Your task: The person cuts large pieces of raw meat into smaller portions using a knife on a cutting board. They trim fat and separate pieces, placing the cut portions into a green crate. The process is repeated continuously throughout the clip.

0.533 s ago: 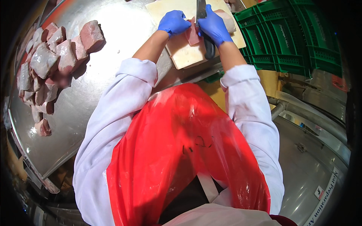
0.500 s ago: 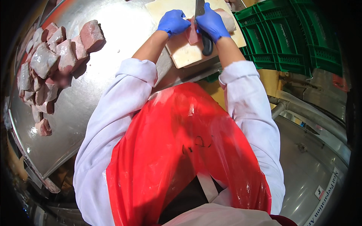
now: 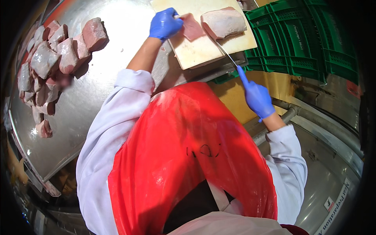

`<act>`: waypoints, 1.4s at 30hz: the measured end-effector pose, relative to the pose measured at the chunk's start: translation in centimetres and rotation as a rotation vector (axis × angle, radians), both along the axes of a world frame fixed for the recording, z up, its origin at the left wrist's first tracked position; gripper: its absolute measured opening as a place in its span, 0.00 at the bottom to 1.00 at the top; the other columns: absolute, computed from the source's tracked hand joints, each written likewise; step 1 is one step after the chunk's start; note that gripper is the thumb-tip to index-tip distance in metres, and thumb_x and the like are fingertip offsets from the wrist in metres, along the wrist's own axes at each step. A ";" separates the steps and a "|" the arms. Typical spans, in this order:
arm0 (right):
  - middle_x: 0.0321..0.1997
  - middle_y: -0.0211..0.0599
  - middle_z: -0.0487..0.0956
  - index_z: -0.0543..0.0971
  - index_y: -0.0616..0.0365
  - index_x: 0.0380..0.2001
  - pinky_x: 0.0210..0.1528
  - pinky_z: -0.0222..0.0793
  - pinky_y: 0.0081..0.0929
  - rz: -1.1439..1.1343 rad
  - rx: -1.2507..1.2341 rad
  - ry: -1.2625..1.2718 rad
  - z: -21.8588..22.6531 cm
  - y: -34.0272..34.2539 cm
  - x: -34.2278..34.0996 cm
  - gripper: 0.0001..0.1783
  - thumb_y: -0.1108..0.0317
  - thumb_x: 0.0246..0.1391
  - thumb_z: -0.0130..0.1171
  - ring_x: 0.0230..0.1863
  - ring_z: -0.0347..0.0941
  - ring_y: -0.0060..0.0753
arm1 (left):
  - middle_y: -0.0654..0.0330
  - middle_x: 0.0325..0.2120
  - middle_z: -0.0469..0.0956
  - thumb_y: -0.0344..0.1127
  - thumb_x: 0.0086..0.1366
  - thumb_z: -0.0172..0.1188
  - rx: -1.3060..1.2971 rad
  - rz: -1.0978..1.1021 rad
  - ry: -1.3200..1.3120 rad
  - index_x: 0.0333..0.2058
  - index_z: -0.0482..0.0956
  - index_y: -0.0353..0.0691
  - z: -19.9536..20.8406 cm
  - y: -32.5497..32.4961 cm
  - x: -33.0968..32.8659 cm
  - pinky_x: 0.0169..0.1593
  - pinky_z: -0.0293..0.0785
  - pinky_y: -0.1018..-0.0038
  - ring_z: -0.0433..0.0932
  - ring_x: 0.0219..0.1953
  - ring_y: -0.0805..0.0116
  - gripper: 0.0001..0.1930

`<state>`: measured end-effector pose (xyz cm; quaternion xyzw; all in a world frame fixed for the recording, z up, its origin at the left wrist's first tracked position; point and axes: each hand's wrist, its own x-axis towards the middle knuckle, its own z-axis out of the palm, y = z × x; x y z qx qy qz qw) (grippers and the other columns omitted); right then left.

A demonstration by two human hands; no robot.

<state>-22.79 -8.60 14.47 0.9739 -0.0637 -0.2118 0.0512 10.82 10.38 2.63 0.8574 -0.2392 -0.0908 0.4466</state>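
Note:
My left hand (image 3: pixel 165 24), in a blue glove, is closed on the left edge of a thin pink slice of meat (image 3: pixel 192 27). That slice lies over a pale cutting board (image 3: pixel 196 55). Beside it on the right sits a thick block of meat (image 3: pixel 224 23) with a whitish fatty top. My right hand (image 3: pixel 256 96), also blue-gloved, is wrapped round a knife (image 3: pixel 226 52) below the board's right corner, index finger stretched along it. The blade points up and left, its tip end between the slice and the block. My hand covers the knife's handle.
A pile of cut meat pieces (image 3: pixel 47 60) lies at the left of the steel table (image 3: pixel 113 51). Green plastic crates (image 3: pixel 286 43) stand right of the board. A metal pipe rail (image 3: pixel 290 113) and a steel panel (image 3: pixel 313 168) are at the lower right.
My right hand has drawn the knife back, down and right, away from the meat. My left hand has shifted left with the slice, which now lies apart from the block.

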 end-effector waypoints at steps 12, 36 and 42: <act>0.23 0.41 0.78 0.54 0.40 0.75 0.27 0.70 0.31 -0.263 0.736 -0.515 -6.1 -9.5 -4.7 0.42 0.74 0.60 0.56 0.19 0.72 0.36 | 0.60 0.29 0.78 0.31 0.64 0.64 -0.653 0.249 0.170 0.42 0.80 0.31 8.5 10.8 -3.5 0.21 0.74 0.79 0.77 0.26 0.74 0.11; 0.39 0.32 0.80 0.52 0.43 0.76 0.25 0.69 0.17 -0.368 1.294 -0.665 -9.2 -25.9 0.5 0.43 0.81 0.62 0.54 0.24 0.68 0.13 | 0.58 0.43 0.76 0.30 0.57 0.56 -0.392 0.595 0.565 0.51 0.73 0.35 2.4 14.7 -29.7 0.53 0.77 0.65 0.75 0.47 0.66 0.21; 0.37 0.33 0.78 0.48 0.40 0.76 0.23 0.68 0.16 -0.374 1.417 -0.817 -7.0 -26.5 1.6 0.45 0.81 0.63 0.54 0.23 0.68 0.17 | 0.62 0.37 0.76 0.31 0.60 0.60 -0.407 -0.226 0.480 0.43 0.74 0.34 5.9 -11.9 -20.7 0.46 0.75 0.75 0.76 0.39 0.74 0.13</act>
